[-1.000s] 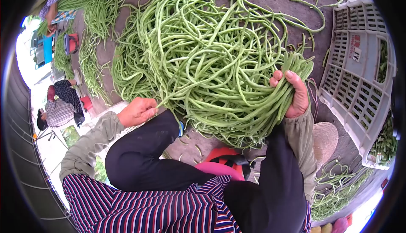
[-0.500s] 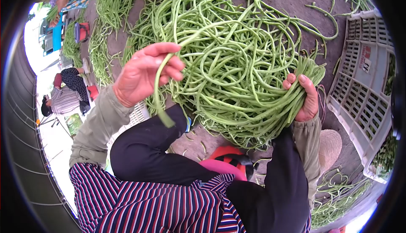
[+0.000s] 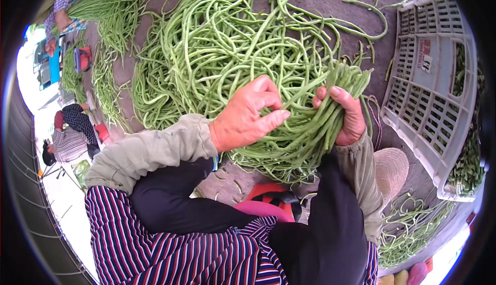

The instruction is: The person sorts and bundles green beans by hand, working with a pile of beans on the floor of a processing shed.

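Head view: right hand (image 3: 347, 117) fingers clamped round bundle of long beans (image 3: 310, 132); left hand (image 3: 247, 115) fingers pinched onto same bundle, just beside. Beyond fingertips, loose pile (image 3: 217, 52). Risk: strands tangled with pile, likely snagging and pulling loose.

At three o'clock stands a white slatted plastic crate (image 3: 429, 94) — green pods (image 3: 467, 171) show inside it. A straw hat (image 3: 391, 168) lies at four o'clock. At nine o'clock sits a person in stripes (image 3: 67, 144) — a red stool (image 3: 83, 57) at ten.
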A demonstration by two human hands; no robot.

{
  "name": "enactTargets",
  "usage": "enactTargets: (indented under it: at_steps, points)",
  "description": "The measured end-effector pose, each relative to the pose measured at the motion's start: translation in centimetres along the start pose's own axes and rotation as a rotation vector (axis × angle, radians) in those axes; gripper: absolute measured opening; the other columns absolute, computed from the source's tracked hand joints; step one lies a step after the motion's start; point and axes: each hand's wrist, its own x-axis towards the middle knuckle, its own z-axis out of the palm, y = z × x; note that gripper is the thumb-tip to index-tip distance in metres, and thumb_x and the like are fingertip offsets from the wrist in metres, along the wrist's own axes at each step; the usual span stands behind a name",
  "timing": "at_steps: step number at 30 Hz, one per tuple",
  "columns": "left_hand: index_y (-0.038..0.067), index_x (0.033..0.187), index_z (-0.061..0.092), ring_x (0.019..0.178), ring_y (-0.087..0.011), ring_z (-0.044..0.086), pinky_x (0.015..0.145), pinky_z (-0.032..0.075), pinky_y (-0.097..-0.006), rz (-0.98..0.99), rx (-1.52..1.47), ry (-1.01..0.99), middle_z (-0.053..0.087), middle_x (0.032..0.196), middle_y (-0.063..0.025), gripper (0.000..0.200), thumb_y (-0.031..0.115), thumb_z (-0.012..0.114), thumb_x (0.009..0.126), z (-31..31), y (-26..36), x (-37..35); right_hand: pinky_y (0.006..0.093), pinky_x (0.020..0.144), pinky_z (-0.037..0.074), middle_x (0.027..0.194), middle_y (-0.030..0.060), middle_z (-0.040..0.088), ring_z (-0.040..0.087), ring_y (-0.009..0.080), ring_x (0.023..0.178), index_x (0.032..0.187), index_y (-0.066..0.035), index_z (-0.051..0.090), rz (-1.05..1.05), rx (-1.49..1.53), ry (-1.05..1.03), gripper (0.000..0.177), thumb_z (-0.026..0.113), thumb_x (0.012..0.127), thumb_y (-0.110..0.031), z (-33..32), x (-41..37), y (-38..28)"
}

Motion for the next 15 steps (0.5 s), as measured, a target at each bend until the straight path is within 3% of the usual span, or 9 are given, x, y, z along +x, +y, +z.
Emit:
enactTargets:
  at_steps: [3,5,8,12,15]
  points:
    - [0.000,0.073,0.056,0.091,-0.0263,0.054,0.075,0.044,-0.0358,0.128,0.025,0.052,0.053,0.102,-0.0143,0.014,0.011,0.065,0.077,1.9,-0.2,0.6,0.0306,0.062,0.053,0.076,0.0111,0.062,0.062,0.0185,0.068,0.088,0.002,0.060,0.036,0.069,0.035,0.018,0.061,0.083,-0.016,-0.1,0.0,0.1]
    - [-0.002,0.070,0.054,0.097,-0.0315,0.053,0.077,0.045,-0.0393,0.264,0.251,0.020,0.051,0.117,-0.0189,0.014,0.008,0.064,0.071,2.3,0.0,1.0,0.0314,0.060,0.055,0.075,0.0115,0.063,0.062,0.0187,0.064,0.087,0.001,0.060,0.085,0.035,0.056,0.018,0.061,0.084,-0.016,-0.3,0.1,0.0]
    - [-0.001,0.069,0.055,0.102,-0.0341,0.052,0.078,0.045,-0.0407,0.319,0.444,0.097,0.048,0.125,-0.0200,0.014,0.009,0.064,0.065,2.8,0.8,1.9,0.0317,0.060,0.055,0.075,0.0114,0.064,0.063,0.0187,0.063,0.088,0.001,0.060,0.089,0.057,0.070,0.018,0.061,0.084,-0.016,-0.4,0.2,0.1]
    - [0.000,0.072,0.059,0.108,-0.0339,0.050,0.080,0.042,-0.0416,0.340,0.602,0.029,0.047,0.129,-0.0197,0.016,0.013,0.063,0.063,3.5,1.4,2.9,0.0311,0.060,0.055,0.074,0.0115,0.064,0.063,0.0186,0.063,0.087,0.001,0.060,0.049,0.076,0.089,0.016,0.060,0.084,-0.015,-0.1,0.2,0.2]
    - [-0.002,0.078,0.065,0.113,-0.0358,0.048,0.084,0.038,-0.0434,0.397,0.778,-0.006,0.047,0.128,-0.0202,0.025,0.020,0.061,0.065,3.6,2.0,3.2,0.0319,0.064,0.055,0.083,0.0116,0.065,0.064,0.0193,0.071,0.096,0.001,0.060,0.020,0.100,0.057,0.016,0.060,0.084,-0.009,-0.3,0.1,0.3]
